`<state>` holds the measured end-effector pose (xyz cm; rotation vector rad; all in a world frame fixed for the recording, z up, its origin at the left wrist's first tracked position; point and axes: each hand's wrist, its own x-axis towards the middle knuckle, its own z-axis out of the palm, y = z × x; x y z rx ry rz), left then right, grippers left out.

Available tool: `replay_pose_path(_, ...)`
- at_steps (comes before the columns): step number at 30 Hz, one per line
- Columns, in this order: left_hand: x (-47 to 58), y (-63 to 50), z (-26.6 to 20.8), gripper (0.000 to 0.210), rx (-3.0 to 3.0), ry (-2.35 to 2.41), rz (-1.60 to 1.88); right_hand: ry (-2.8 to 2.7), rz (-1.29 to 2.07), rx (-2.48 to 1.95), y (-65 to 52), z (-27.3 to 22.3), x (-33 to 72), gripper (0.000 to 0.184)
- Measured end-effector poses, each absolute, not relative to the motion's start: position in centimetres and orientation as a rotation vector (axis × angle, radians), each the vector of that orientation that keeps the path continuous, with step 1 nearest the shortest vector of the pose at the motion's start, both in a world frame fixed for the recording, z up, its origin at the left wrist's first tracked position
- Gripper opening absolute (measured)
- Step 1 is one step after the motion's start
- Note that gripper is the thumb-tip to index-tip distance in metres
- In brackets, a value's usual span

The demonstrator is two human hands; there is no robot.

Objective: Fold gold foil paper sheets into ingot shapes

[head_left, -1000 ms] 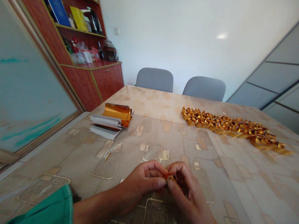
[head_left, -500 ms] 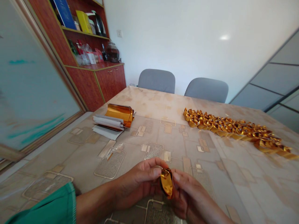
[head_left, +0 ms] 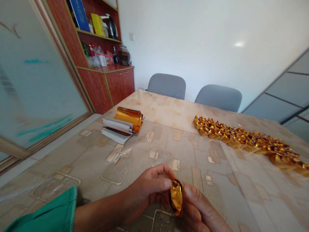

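Between my two hands is a small folded gold foil paper ingot (head_left: 176, 198), held above the near part of the table. My left hand (head_left: 151, 187) pinches its upper left edge with thumb and fingers. On the other side, my right hand (head_left: 198, 206) grips its right edge, thumb near the top and fingers curled beneath. The ingot's shiny hollow faces me, and its underside is hidden. Farther off to the right lie rows of similar gold foil ingots (head_left: 241, 137), packed close together.
A stack of gold foil sheets (head_left: 129, 116) rests at the left of the patterned table (head_left: 154, 177), with white-backed sheets (head_left: 117, 126) beside it. Two grey chairs (head_left: 166, 85) stand at the far edge. Back left is a red-brown cabinet (head_left: 120, 85) with bottles and a kettle.
The view has turned slightly left, so everything appears shifted right. The ingot's hollow now looks more rounded and open between my fingers. Both hands keep hold of it.
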<state>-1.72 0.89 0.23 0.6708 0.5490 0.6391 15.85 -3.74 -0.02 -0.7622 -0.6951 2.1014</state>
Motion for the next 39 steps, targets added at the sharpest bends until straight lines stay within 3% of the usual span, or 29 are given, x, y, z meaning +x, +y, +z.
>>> replay_pose_path(16, -1.0, 0.2, 0.6, 0.033, 0.747, 0.686, 0.669, -0.749, 2.005, -0.869, -3.9, -1.8, 15.3, 0.037)
replay_pose_path(29, -1.4, 0.7, 0.5, 0.028, 0.689, 0.709, 0.558, -0.794, 2.074, -0.827, -3.2, -2.4, 15.2, 0.055)
replay_pose_path(33, -1.3, 0.9, -0.3, 0.033, 0.699, 0.755, 0.691, -1.012, 1.624, -0.996, -2.9, -2.0, 15.4, 0.034)
replay_pose_path(34, -1.2, 1.0, -0.6, 0.035, 0.723, 0.789, 0.738, -1.142, 1.44, -1.033, -2.9, -1.7, 15.4, 0.034)
replay_pose_path(37, -0.9, 1.2, -1.3, 0.039, 0.825, 0.819, 0.805, -1.629, 0.972, -1.111, -3.0, -0.3, 15.2, 0.057)
replay_pose_path(39, -0.7, 1.1, -1.7, 0.042, 0.86, 0.766, 0.806, -1.784, 0.806, -1.138, -3.2, 0.4, 14.9, 0.045)
